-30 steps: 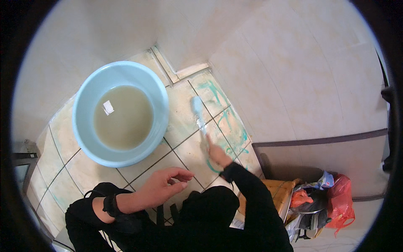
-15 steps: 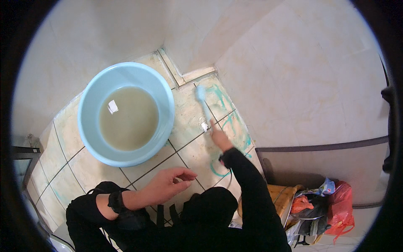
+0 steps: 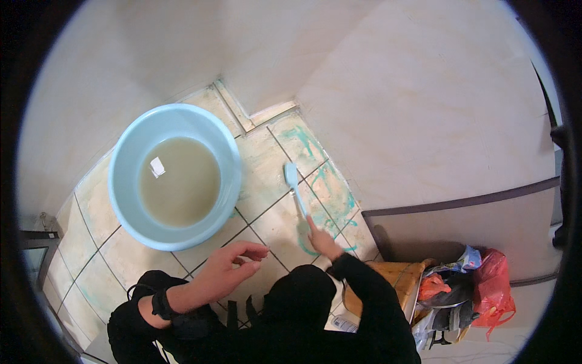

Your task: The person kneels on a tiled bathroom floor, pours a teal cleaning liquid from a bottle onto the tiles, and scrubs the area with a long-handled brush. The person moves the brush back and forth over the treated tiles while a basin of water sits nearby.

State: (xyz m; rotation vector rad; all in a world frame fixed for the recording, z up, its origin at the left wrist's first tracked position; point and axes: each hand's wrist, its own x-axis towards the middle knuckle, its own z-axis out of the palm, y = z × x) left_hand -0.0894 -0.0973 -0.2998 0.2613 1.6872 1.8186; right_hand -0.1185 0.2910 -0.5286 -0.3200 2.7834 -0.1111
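Note:
My right hand (image 3: 323, 240) is closed around the handle of a light blue long-handled scrub brush (image 3: 296, 183), its head over the tiled floor (image 3: 267, 173). Green smears (image 3: 327, 176) mark the tiles right of the brush and around my hand. Whether the bristles touch the floor I cannot tell. Over my knee hangs my left hand (image 3: 233, 267), fingers loosely bent and apart, holding nothing. Ahead of it stands a large light blue basin (image 3: 124, 200) of cloudy greyish water (image 3: 182, 191). A small white patch (image 3: 157, 167) shows on the water.
Pale walls meet the floor ahead and to the right, with a raised ledge (image 3: 267, 114) at the corner. At lower right are a brown wooden-looking stool (image 3: 388, 279), a red plastic bag (image 3: 492, 285) and assorted bags. A dark-framed object (image 3: 37, 252) stands at far left.
My right hand has pulled the brush back toward me, from near the corner ledge to the middle tiles. My left hand stays loosely bent, almost in the same place.

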